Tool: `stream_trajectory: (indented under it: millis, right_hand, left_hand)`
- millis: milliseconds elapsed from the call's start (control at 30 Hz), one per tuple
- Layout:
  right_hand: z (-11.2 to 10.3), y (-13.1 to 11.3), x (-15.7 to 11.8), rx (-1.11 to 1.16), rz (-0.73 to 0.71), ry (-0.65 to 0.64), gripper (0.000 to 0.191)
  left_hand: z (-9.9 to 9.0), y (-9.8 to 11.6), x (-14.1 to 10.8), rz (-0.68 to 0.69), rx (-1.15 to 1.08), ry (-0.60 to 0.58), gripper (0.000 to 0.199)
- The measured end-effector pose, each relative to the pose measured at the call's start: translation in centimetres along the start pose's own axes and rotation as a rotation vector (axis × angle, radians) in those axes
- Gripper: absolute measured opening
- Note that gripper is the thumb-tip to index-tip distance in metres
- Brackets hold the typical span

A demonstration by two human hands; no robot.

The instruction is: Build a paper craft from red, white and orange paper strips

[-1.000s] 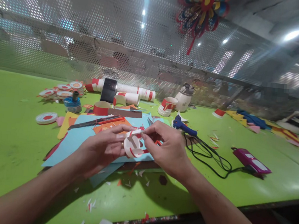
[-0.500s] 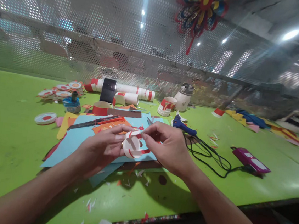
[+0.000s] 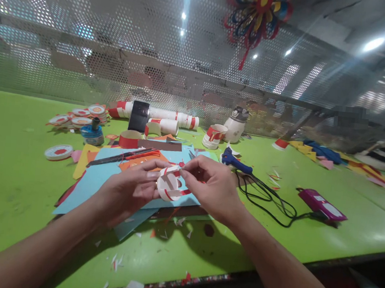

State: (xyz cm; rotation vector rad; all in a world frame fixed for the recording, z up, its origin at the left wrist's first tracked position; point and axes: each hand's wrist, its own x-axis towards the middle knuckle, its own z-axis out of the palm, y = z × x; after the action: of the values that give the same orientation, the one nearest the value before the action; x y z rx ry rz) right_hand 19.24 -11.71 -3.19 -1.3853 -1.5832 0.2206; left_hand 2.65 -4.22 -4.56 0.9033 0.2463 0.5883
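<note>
My left hand (image 3: pixel 131 188) holds a small white paper cup piece with red strips (image 3: pixel 167 188) by its left side, its open end turned toward me. My right hand (image 3: pixel 214 185) pinches the piece's upper right edge between thumb and forefinger; a red strip runs toward that hand lower down. Beneath both hands lie light blue paper sheets (image 3: pixel 94 188), with orange paper (image 3: pixel 139 160) on top. Scissors with red handles (image 3: pixel 125 156) rest on the sheets, left of the held piece.
A blue glue gun (image 3: pixel 237 161) lies to the right, its black cord running to a purple power strip (image 3: pixel 321 205). White paper tubes (image 3: pixel 168 114), a black phone (image 3: pixel 139 116), a blue bottle (image 3: pixel 92 132) and a white flask (image 3: pixel 236 126) stand behind. Paper scraps litter the green table (image 3: pixel 16 153).
The held cup piece has shifted slightly left and up, and my right hand's fingertips have moved a little left with it. My grip is otherwise the same.
</note>
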Motion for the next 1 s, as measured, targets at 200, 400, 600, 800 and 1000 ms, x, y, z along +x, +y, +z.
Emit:
stream_trajectory:
  millis: [200, 400, 600, 800, 1000]
  right_hand:
    - [-1.4, 0.3, 0.6, 0.162, 0.079, -0.037, 0.022]
    - [-3.1, 0.9, 1.3, 0.220, 0.192, -0.116, 0.022]
    - [-2.6, 0.6, 1.0, 0.189, 0.110, -0.240, 0.014]
    - [-2.2, 0.7, 0.9, 0.189, 0.092, -0.157, 0.015]
    - [-2.0, 0.7, 0.8, 0.191, 0.076, -0.115, 0.010]
  left_hand:
    - [0.2, 0.3, -0.1, -0.005, -0.037, 0.074, 0.019]
    - [0.0, 0.3, 0.0, -0.031, -0.043, 0.160, 0.019]
    - [0.1, 0.2, -0.1, -0.026, -0.017, 0.121, 0.021]
    - [0.2, 0.2, 0.0, -0.035, -0.032, 0.098, 0.022]
    - [0.2, 0.2, 0.0, -0.032, -0.044, 0.103, 0.022]
